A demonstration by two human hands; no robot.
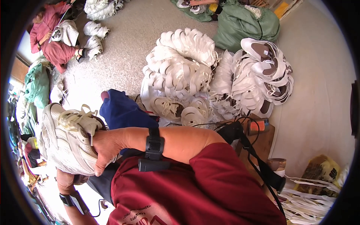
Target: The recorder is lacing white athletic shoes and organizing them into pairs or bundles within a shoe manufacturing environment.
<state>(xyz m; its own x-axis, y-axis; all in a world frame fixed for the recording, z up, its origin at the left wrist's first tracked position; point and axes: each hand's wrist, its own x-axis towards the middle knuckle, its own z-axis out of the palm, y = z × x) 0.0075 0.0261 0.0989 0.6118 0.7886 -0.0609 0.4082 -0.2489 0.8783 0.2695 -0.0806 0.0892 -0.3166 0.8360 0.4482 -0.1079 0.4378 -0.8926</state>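
A cream-white laced sneaker sits at the left, toe pointing away from me. My right hand reaches across my body and grips its heel side, with a black band on that wrist. Below the shoe, my left hand holds it from underneath and is mostly hidden by it; its wrist also wears a black band. A dark blue cloth lies over my knee just right of the shoe.
Large heaps of white shoe parts and white-and-brown soles lie on the floor ahead. Green sacks sit behind them. Another person in red sits at far left. A wooden stool with an orange spool stands at right.
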